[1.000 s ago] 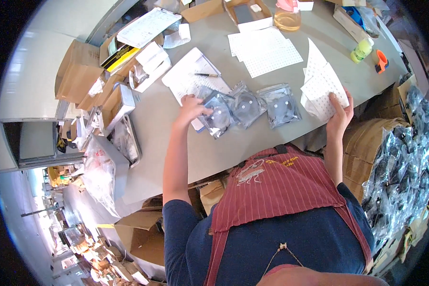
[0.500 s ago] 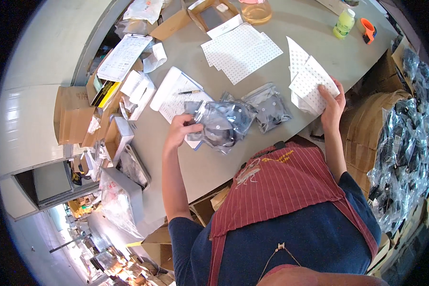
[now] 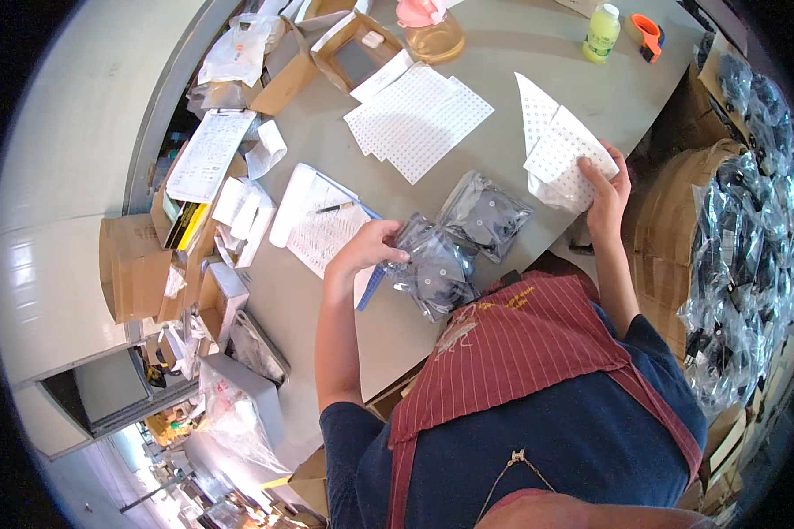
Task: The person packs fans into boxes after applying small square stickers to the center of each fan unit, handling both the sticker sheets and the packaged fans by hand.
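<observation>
Bags, clear crinkly plastic: 2 visible, one (image 3: 437,275) nearer you, the other (image 3: 487,216) just beyond to its R, both on the table (image 3: 313,134) near its front edge. Each has a dark, roundish part inside w/ tiny white spots; can't tell if more are stacked under. Your L hand (image 3: 368,249) pinches the nearer bag's L edge. Your R hand (image 3: 609,196) grips folded white sheets (image 3: 572,159) w/ rows of tiny marks, too small to read. 1 pen (image 3: 334,208) lies on the notepad (image 3: 313,240), handwriting illegible; at least 2 overlapping printed sheets (image 3: 423,115) lie flat.
</observation>
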`<state>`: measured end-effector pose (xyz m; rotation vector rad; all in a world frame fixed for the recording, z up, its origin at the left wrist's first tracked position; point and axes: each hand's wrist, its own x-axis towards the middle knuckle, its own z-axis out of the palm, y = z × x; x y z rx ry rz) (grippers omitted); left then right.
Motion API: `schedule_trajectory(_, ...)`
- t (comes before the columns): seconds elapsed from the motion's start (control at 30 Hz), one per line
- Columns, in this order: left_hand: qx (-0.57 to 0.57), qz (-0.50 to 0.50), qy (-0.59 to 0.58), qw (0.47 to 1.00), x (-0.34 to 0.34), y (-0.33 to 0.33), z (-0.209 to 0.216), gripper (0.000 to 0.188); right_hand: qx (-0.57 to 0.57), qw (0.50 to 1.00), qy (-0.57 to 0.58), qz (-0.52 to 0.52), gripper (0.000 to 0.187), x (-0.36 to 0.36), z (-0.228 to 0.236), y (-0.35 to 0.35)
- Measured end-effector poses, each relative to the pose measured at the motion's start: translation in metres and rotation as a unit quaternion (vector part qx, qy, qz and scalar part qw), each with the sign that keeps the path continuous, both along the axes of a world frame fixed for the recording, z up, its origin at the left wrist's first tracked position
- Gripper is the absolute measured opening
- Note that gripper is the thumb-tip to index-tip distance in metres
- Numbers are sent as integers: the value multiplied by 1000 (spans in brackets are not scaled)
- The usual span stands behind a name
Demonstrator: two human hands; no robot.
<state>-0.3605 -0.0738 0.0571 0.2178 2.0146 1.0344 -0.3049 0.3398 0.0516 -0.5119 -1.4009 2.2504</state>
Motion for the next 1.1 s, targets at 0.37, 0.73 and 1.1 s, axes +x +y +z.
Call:
schedule_trajectory(0.37, 40, -31, 174, 983, -25, 107, -29, 36, -75, 979, -68, 174, 45, -14, -14, -20)
schedule_trajectory(0.73, -62, 205, 265, 940, 77, 55, -8, 36, -173, 895, -110, 397, 62, -13, -22, -50)
schedule_trajectory(1.1, 80, 818, 236, 518, 407, -34, 42, 23, -121, 576, -134, 797, 55, 19, -31, -263)
